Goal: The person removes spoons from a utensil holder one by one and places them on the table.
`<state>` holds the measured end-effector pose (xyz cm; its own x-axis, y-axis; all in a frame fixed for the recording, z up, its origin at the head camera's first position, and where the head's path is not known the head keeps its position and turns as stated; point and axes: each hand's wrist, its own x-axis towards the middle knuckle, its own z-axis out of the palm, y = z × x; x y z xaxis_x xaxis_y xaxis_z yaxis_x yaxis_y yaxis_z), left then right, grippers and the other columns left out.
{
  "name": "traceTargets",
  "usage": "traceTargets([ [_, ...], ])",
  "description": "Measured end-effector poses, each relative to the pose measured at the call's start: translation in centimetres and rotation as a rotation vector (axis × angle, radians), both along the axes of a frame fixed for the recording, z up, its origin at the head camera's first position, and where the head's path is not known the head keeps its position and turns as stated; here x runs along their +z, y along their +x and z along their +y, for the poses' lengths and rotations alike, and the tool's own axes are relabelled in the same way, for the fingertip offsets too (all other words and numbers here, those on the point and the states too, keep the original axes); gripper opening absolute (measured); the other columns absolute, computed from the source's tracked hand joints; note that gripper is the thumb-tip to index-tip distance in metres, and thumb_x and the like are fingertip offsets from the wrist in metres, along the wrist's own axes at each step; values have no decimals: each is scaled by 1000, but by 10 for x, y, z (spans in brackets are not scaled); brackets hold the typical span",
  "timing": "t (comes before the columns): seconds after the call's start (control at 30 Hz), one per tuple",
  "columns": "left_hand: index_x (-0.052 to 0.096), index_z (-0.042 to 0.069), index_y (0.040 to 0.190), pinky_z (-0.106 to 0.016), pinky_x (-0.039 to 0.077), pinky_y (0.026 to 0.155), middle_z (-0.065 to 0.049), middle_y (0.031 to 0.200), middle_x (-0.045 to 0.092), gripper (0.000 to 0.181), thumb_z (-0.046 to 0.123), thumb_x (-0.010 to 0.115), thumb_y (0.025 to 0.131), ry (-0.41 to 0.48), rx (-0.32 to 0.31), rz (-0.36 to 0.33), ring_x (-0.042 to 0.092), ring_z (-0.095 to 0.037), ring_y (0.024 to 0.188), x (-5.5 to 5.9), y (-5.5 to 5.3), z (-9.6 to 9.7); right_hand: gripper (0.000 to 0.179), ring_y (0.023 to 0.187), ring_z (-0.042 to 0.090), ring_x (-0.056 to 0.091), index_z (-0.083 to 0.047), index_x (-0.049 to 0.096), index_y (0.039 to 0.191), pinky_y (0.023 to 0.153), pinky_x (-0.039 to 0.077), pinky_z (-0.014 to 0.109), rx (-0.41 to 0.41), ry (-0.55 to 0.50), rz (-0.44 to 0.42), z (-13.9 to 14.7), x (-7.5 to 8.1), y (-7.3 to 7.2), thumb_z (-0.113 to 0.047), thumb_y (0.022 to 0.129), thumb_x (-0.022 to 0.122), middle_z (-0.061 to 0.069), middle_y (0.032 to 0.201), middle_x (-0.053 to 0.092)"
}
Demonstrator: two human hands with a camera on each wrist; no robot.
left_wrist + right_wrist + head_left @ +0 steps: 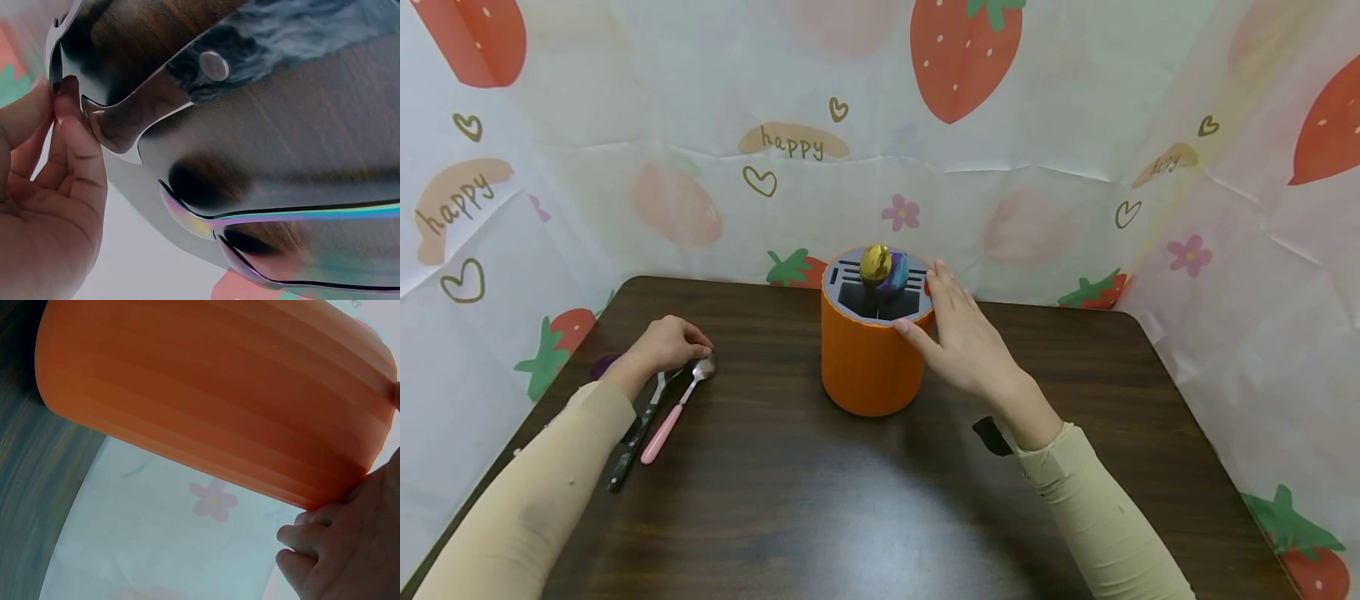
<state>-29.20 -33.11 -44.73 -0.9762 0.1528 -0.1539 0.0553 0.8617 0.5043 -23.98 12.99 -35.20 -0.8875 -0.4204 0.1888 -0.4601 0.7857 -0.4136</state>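
I see the pink-handled spoon on the left part of the table, with its bowl pointing to the far side and its handle to the near side. The left hand pinches the far end of this bowl between thumb and finger, as far as I can judge from the head and left wrist views. Just to the left of it lies a black-handled utensil, whose far end I cannot see well under the hand. Farther left, a shiny purple piece is partly hidden by the wrist.

The orange holder stands upright near the far edge, about the middle. The right hand rests on its right side with rather straight fingers, the thumb at the near rim. In the holder stand a gold utensil and a blue-purple one.

I judge the spoon to be light and stiff, not fragile. Its polished bowl is probably slippery and can turn in a pinch, so I would prefer to take hold at the neck. The holder looks rigid, and a light steadying touch near its rim should be enough.
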Motion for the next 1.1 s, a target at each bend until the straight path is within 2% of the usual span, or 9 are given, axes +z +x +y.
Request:
traceTargets([
  [0.17, 77, -5, 108, -30, 50, 62, -13, 92, 75, 20, 10, 68, 98, 3, 11, -15, 61, -22, 75, -1, 0, 2, 97, 161, 17, -1, -9, 9, 168, 130, 5, 43, 2, 1, -3, 0, 0, 0, -75, 102, 32, 0, 174, -5],
  [0.47, 76, -7, 106, -34, 52, 67, -19, 99, 75, 18, 5, 66, 97, -24, 7, 14, 63, -26, 81, -1, 1, 3, 97, 161, 18, 1, -8, 9, 168, 130, 8, 46, 3, 4, 2, 0, 0, 0, -76, 101, 31, 1, 175, -4],
  [0.73, 76, -5, 109, -46, 54, 79, -21, 104, 74, 20, 10, 66, 99, -26, 19, 53, 64, -33, 91, -1, 4, 2, 97, 161, 17, 1, -9, 9, 168, 130, 6, 44, 4, 1, -2, 0, 1, 0, -76, 101, 32, 0, 175, -5],
  [0.9, 72, -6, 118, -48, 55, 81, -25, 113, 71, 27, 14, 63, 102, 26, 40, 85, 64, -34, 95, 8, 8, 5, 97, 161, 18, 1, -8, 10, 168, 130, 7, 44, 2, -1, -3, -1, 1, 0, -76, 101, 32, 0, 175, -4],
  [1.1, 70, -1, 126, -52, 54, 87, -25, 121, 69, 34, 24, 60, 106, 94, 71, 164, 65, -38, 104, 24, 13, 15, 97, 161, 17, -1, -9, 10, 168, 130, 6, 44, -2, 0, -9, -1, 1, 0, -76, 101, 32, 1, 175, -5],
])
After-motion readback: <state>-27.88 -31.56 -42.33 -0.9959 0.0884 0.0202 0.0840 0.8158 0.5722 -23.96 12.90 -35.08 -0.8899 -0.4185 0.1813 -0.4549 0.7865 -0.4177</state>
